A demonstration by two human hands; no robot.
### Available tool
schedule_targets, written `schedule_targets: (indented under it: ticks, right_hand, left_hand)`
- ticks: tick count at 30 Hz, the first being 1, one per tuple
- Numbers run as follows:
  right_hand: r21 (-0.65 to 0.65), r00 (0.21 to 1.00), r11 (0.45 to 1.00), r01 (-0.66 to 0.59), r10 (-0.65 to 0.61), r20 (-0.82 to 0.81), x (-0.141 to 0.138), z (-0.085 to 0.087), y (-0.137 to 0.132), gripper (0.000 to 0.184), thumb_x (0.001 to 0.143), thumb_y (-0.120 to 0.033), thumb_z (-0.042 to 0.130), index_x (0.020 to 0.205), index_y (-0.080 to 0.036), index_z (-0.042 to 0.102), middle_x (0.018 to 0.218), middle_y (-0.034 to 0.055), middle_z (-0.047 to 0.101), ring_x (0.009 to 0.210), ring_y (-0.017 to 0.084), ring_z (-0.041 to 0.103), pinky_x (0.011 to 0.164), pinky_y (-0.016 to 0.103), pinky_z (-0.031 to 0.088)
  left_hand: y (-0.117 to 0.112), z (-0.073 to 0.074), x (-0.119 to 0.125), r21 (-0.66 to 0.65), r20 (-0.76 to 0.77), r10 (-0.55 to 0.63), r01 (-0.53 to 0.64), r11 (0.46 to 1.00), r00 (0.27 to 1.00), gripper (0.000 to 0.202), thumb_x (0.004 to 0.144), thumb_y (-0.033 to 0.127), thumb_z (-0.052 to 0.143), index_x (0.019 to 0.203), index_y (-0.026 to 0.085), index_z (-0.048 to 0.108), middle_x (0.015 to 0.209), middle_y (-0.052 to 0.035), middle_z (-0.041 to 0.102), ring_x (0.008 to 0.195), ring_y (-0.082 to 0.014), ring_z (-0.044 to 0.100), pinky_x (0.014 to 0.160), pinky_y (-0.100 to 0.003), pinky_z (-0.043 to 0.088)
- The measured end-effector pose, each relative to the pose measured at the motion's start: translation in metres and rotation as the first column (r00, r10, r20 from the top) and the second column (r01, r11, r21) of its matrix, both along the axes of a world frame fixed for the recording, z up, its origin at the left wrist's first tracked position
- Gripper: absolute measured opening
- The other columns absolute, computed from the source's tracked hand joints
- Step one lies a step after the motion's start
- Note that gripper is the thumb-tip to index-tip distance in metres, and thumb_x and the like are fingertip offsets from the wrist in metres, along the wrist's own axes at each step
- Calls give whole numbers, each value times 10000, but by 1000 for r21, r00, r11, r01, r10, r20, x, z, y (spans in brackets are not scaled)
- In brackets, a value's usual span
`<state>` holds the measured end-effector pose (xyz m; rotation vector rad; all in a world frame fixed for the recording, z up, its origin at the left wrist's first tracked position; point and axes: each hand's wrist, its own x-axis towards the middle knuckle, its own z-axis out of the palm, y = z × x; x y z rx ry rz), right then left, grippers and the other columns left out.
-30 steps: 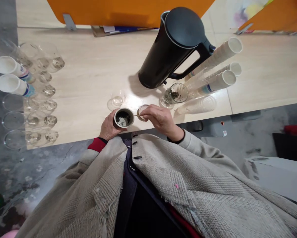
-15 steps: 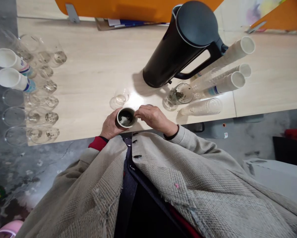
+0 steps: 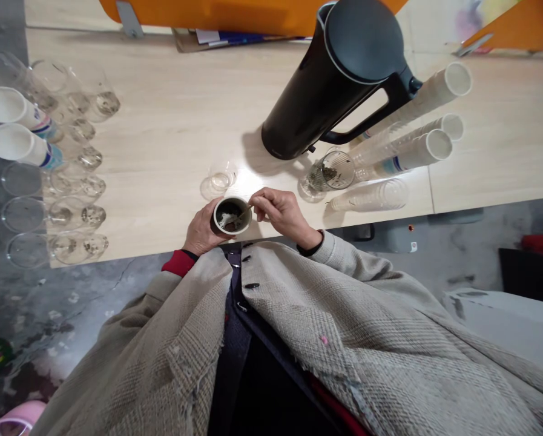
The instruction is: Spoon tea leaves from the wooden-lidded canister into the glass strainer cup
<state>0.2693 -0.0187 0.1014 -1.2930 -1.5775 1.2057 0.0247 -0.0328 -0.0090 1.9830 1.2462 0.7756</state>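
My left hand is wrapped around a small round tin at the near edge of the surface. My right hand pinches a thin spoon whose tip dips into the tin (dark leaves inside). An empty clear cup stands just beyond; the black kettle sits farther back.
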Motion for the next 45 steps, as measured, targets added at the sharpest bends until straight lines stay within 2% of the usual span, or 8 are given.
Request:
schedule_targets:
  ticks: [4,11,16,20,26,31,35,45]
  right_hand:
    - [-177,957,970,168,-204,-207,4,6,1,478,922,-688,767,855,-218,715,680,-42,655,539,83,607,532,220,497]
    - [-200,920,947,251,-297,-255,10,3,3,477,895,-695,794,860,-224,727,676,-42,656,530,82,600,534,223,511]
    - [0,978,980,197,-196,-67,7,4,1,493,988,-701,673,841,-230,688,666,-36,646,538,101,602,554,246,490]
    - [212,974,976,-49,0,226,5,4,-1,499,1095,-637,518,859,-230,683,678,-17,644,589,120,585,646,279,485]
    - [221,951,957,-186,118,286,2,-1,-1,508,1099,-648,499,866,-241,696,662,-15,644,633,137,596,683,293,484]
    - [13,1000,1000,3,-3,21,1,3,-3,512,1019,-706,614,843,-234,702,627,-38,636,539,108,576,579,264,476]
    - [-182,953,966,184,-221,-207,6,4,0,500,920,-716,750,848,-223,702,666,-45,638,525,89,582,523,233,481]
    - [-220,864,910,351,-405,-299,17,-2,11,524,873,-734,791,858,-222,682,668,-51,613,516,80,580,495,211,504]
  left_hand:
    - [-1,-2,0,23,8,-2,1,1000,1000,1068,683,653,958,1547,257,471,1523,-153,673,1351,-369,700,1123,-531,596]
    - [0,-2,-1,25,-1,1,-1,1000,1000,1088,665,637,973,1550,252,473,1524,-157,672,1356,-379,695,1129,-528,592]
    - [0,-1,0,30,19,-2,1,1000,1000,1059,694,653,950,1551,264,463,1531,-148,668,1365,-365,691,1140,-519,585]
    - [0,-1,0,6,13,-2,2,1000,1000,1052,704,678,930,1555,280,457,1545,-139,661,1381,-364,681,1151,-530,576]
    - [0,0,-1,-18,7,-4,4,1000,1000,1047,691,652,947,1545,283,467,1539,-140,664,1377,-365,683,1152,-537,577]
    - [-1,3,-1,-29,0,2,-2,1000,1000,1042,692,648,951,1542,287,469,1537,-137,666,1370,-365,688,1144,-545,582]
    - [0,2,-1,-18,-6,3,-3,1000,1000,1072,662,647,969,1537,274,476,1530,-145,669,1369,-374,688,1149,-545,581]
    - [0,-3,-2,33,7,0,-1,999,1000,1107,647,598,996,1550,254,457,1527,-159,672,1360,-379,696,1134,-538,596]
